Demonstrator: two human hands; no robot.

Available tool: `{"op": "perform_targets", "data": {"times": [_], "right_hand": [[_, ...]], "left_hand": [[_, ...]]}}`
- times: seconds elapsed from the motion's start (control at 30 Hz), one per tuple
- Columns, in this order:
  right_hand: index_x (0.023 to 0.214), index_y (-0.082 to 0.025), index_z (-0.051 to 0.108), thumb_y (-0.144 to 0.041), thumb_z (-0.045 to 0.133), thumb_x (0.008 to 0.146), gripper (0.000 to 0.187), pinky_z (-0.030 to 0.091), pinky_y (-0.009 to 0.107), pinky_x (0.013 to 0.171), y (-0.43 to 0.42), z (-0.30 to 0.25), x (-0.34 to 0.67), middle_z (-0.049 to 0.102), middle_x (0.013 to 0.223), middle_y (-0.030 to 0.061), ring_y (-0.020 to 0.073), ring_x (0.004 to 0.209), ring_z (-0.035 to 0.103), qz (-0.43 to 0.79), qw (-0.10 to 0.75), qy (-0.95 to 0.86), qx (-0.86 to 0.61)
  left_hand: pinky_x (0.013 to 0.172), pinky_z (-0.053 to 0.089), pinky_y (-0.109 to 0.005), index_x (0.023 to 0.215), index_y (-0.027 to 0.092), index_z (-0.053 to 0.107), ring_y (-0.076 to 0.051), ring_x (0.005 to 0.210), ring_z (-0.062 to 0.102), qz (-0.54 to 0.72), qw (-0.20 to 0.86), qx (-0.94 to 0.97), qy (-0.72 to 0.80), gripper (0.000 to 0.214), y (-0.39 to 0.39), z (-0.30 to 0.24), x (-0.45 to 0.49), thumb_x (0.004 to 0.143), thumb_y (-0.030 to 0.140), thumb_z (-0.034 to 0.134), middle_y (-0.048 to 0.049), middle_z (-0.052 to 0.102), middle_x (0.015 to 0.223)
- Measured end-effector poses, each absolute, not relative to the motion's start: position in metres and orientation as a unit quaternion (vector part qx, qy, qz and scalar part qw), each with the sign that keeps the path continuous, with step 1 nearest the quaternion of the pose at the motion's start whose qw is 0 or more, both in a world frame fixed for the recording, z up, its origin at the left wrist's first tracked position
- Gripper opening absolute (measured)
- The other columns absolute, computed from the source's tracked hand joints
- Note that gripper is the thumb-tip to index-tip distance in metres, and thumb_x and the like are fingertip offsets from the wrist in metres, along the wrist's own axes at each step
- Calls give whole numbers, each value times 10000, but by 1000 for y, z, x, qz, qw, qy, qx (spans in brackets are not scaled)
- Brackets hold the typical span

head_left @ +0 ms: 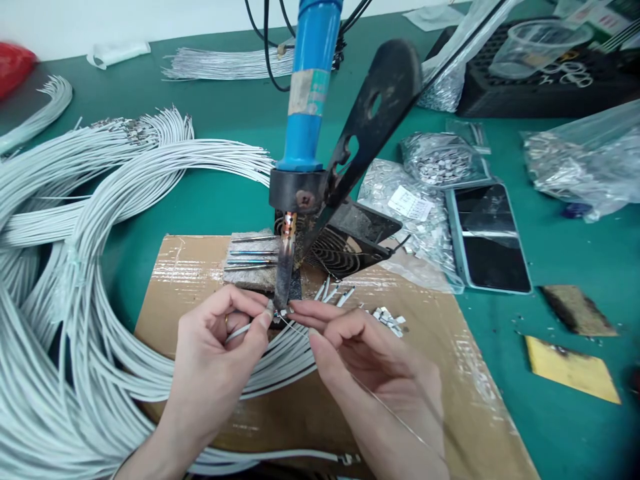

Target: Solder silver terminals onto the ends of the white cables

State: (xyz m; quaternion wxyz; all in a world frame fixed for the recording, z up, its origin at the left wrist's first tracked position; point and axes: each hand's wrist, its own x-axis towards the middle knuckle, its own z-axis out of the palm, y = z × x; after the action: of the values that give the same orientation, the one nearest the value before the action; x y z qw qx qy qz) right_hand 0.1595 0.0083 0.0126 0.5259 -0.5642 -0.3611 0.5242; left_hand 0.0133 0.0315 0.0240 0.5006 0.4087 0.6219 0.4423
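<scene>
My left hand (pixel 220 347) pinches the end of a white cable (pixel 239 332) just left of the tip of a soldering iron (pixel 285 273). The blue-handled iron points straight down in a black stand (pixel 360 127). In my right hand (pixel 375 373) is a thin solder wire (pixel 395 417), its end reaching toward the iron's tip. A small metal piece (pixel 284 311) sits at the tip between my fingertips; how it is joined to the cable is too small to tell. Behind my right fingers lie small white connector pieces (pixel 389 321).
Cardboard (pixel 480 393) lies under the work. Coiled bundles of white cable (pixel 85 267) fill the left. On the right are a phone (pixel 493 237), bags of small metal parts (pixel 443 159), a yellow sponge (pixel 573 368) and a scorched brown pad (pixel 579 310). A black fan (pixel 337 250) stands behind the iron.
</scene>
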Motion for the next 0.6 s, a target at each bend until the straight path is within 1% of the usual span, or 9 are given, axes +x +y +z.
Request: {"op": "perform_targets", "data": {"times": [0.2,0.4,0.6], "right_hand": [[690,-245,645,-256,740,895,226,592,346,976,8,11,160,833,1062,37,230,1017,794,531,524,-361,-560],[693,-253,660,-242,755,883,212,585,289,959,8,10,159,833,1047,5,191,1005,791,529,530,-360,-557],[707,-259,673,-246,759,888,201,587,251,946,7,8,159,834,1052,-7,170,1007,791,519,539,-364,-554]], "left_hand": [[443,354,-113,687,154,707,-34,517,460,462,496,396,620,139,31,23,14,801,129,782,-32,758,854],[462,369,-99,725,157,704,-25,525,452,437,511,424,607,149,32,19,9,864,159,757,-20,747,885],[457,362,-93,740,153,707,-22,529,444,437,508,425,609,146,29,19,7,879,170,751,-26,748,913]]}}
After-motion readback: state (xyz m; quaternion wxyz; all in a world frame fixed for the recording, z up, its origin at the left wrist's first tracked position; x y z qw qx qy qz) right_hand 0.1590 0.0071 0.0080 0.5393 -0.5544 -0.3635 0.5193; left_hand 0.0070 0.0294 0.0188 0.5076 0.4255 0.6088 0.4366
